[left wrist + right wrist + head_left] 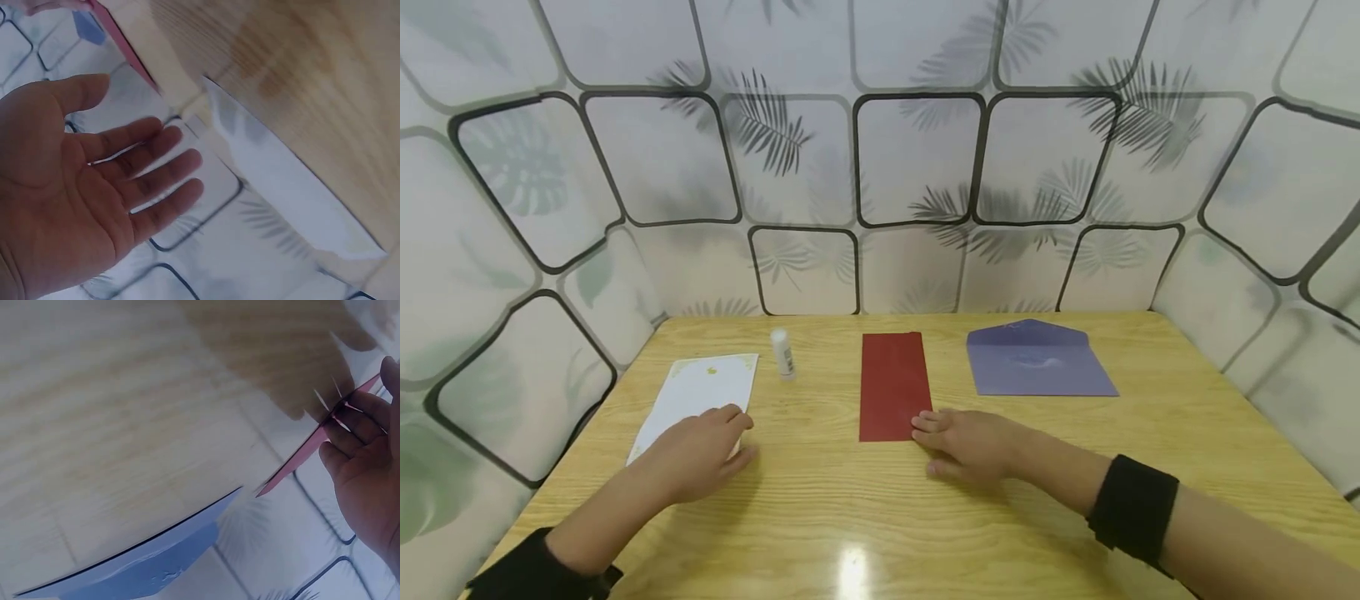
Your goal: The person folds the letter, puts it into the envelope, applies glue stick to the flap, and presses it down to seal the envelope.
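Two hands, fingers loosely spread, reach over the table: the right hand touches the red paper at its lower right corner, the left hand is near the white sheet (yellowish marks decorate it). A white tube stands between them; a purple envelope lies farther right.

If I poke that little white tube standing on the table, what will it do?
The white tube would probably tip over, since it stands upright on a narrow base. Once down, it might roll, because its sides look rounded. It's likely light too, as it looks smaller than the left hand.
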### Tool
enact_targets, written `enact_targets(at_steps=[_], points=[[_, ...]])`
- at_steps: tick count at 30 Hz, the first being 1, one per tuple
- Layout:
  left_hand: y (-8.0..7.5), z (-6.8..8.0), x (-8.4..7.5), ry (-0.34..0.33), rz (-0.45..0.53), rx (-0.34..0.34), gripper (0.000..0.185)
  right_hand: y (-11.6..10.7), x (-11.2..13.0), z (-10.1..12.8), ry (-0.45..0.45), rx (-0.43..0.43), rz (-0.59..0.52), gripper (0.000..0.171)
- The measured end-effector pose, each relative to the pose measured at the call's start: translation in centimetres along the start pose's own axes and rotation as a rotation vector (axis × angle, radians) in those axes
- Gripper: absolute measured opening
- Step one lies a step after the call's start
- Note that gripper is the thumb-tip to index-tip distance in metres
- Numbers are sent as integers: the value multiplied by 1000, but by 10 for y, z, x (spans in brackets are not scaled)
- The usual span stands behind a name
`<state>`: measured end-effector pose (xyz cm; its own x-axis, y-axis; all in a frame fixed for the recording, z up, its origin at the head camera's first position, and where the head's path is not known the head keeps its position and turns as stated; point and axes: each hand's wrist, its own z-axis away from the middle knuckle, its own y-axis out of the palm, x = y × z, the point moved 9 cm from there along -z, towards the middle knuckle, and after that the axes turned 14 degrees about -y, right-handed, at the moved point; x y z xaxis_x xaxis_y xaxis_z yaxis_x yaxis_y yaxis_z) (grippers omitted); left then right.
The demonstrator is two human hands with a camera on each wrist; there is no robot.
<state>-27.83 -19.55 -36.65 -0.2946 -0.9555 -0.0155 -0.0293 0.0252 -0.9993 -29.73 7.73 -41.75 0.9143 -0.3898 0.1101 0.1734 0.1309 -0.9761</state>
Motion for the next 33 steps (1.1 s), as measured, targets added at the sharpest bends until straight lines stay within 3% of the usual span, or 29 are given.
enact_targets(at_steps=[5,14,19,25,30,33], points=[[12,3,35,-94,28,38,48,-6,-32,-5,53,-21,-29,55],[26,3,69,-126,90,60,52,-9,-55,-11,58,-74,-45,50],[24,-2,99,-281,77,30,55,-18,-62,-4,88,-145,-91,55],[33,-9,132,-451,83,82,76,-32,-108,41,245,-277,-75,57],[36,-15,144,-496,103,93,81,-23,-155,94,433,-227,-29,55],[35,-18,147,-505,102,87,79,-13,-174,119,502,-193,-39,57]])
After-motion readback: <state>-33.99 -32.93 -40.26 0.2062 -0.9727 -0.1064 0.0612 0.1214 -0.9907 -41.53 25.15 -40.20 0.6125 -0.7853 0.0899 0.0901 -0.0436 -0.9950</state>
